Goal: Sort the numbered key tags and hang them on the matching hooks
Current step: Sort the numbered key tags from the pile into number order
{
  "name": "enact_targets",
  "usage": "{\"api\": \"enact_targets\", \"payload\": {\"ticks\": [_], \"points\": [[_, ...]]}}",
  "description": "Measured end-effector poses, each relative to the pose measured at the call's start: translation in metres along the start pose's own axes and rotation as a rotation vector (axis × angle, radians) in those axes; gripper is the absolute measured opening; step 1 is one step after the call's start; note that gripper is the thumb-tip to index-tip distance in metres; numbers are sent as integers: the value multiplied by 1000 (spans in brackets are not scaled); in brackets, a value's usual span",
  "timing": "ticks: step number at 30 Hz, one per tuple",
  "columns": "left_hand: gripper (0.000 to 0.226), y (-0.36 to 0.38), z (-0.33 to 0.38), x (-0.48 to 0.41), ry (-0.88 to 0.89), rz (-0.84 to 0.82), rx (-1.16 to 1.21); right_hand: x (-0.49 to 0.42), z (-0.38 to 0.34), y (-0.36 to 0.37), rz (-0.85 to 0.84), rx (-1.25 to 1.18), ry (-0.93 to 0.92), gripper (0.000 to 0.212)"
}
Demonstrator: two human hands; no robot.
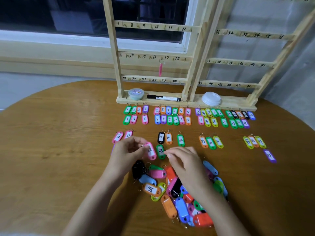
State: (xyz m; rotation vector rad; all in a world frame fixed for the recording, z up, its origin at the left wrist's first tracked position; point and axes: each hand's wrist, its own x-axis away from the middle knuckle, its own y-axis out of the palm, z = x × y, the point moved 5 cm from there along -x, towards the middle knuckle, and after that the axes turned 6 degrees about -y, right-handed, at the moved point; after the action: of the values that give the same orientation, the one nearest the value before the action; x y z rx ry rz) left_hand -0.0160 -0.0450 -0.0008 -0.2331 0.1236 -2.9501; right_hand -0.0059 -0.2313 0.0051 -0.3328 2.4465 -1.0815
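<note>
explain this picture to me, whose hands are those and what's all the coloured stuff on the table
There is no machine: a person wears a camera on the head, so the one picture looks down at their own hands. On the table lie numbered key tags, some sorted in rows, others in a loose pile. Behind stands a wooden rack with numbered hooks; one hanging tag is by 17. The left hand pinches a pink tag; the right hand hovers over the pile, holding nothing that shows.

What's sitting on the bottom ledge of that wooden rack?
A small round tub with pale lid, a black-and-white marker pen and a white round plastic lid. The tub's contents are hidden.
</note>
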Motion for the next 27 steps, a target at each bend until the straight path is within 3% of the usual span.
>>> {"api": "enact_targets", "payload": {"ticks": [3, 7, 11, 20, 27], "points": [[4, 13, 7, 5, 21, -45, 7, 2, -6, -6, -1, -328, 138, 14], [8, 29, 15, 12, 57, -132, -7, 6, -3, -10, 22, -460, 204, 8], [11, 14, 16, 14, 136, -21, -256, 14, 20, -29, 196, -557, 326, 10], [28, 32, -3, 23, 356, -219, -873, 29, 27, -39, 213, -603, 384, 13], [20, 34, -6, 22, 307, -238, -844, 33, 29, -40, 218, -626, 412, 9]]}}
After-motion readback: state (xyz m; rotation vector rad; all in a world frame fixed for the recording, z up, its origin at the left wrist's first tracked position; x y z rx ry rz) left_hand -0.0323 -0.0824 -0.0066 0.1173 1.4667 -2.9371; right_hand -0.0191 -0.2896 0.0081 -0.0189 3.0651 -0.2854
